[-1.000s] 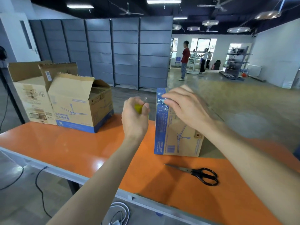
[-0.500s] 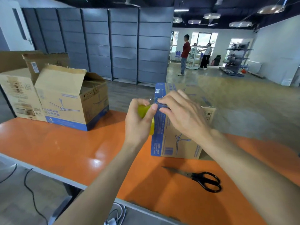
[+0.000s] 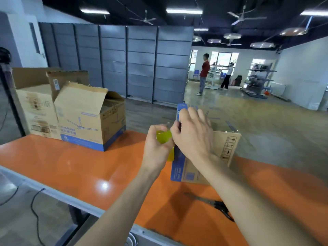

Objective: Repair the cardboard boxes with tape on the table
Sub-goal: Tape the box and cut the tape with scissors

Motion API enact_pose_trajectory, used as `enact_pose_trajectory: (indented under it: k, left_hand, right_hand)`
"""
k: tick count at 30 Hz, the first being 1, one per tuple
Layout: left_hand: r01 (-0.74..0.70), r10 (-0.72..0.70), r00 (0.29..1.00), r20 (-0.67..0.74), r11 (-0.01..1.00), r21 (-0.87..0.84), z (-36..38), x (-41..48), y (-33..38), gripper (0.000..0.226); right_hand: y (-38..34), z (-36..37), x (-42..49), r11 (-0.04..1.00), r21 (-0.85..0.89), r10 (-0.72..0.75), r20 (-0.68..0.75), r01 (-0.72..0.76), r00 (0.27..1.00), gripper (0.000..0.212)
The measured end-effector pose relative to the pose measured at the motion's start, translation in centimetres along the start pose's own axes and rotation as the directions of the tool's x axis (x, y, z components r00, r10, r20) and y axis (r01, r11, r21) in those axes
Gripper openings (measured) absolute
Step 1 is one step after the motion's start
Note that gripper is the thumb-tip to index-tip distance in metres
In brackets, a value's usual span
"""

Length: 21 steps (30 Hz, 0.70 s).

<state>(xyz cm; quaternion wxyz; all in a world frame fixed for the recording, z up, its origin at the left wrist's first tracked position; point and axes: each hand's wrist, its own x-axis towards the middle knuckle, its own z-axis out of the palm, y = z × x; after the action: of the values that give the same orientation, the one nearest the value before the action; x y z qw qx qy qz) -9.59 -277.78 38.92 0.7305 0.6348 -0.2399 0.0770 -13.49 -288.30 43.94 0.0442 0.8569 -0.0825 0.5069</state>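
A brown cardboard box (image 3: 224, 148) with a blue edge stands on the orange table (image 3: 74, 167), right of centre. My left hand (image 3: 157, 148) grips a yellowish roll of clear tape (image 3: 164, 136) just left of the box's blue corner. My right hand (image 3: 192, 134) lies over that corner, its thumb and fingers pinching the tape's end next to the roll. Most of the roll is hidden by my hands.
Two open cardboard boxes (image 3: 87, 119) with raised flaps stand at the table's far left. Black scissors (image 3: 219, 206) lie on the table near its front edge, partly behind my right forearm. Cables hang below the table's front. Two people stand far off in the room.
My left hand brought the tape roll right up to the box's blue corner. My right hand slid down the corner to meet the roll. The camera view shifted.
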Motion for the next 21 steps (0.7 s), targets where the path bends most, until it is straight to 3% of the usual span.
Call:
enact_pose_trajectory:
  k: [6,9,12,21]
  left_hand:
    - [0.092,-0.093,0.996,-0.013,0.995,-0.042,-0.3,-0.5,-0.1,0.028]
    - [0.098,-0.099,0.995,-0.033,0.995,-0.03,-0.3,-0.9,0.1,0.032]
    - [0.09,-0.091,0.995,-0.033,0.995,-0.036,-0.1,-1.2,0.1,0.033]
    - [0.089,-0.089,0.995,-0.033,0.996,0.012,-0.4,-1.3,0.1,0.025]
  right_hand:
    - [-1.3,0.0,0.2,0.992,-0.014,0.123,0.028,-0.123,0.992,0.019]
    - [-0.4,0.1,-0.9,0.999,-0.032,0.034,0.049,-0.032,0.998,0.028]
    - [0.7,-0.2,-1.7,0.997,-0.028,-0.065,0.052,0.066,0.997,0.02]
    - [0.1,-0.8,-1.6,0.996,-0.022,-0.081,0.112,0.084,0.99,0.018]
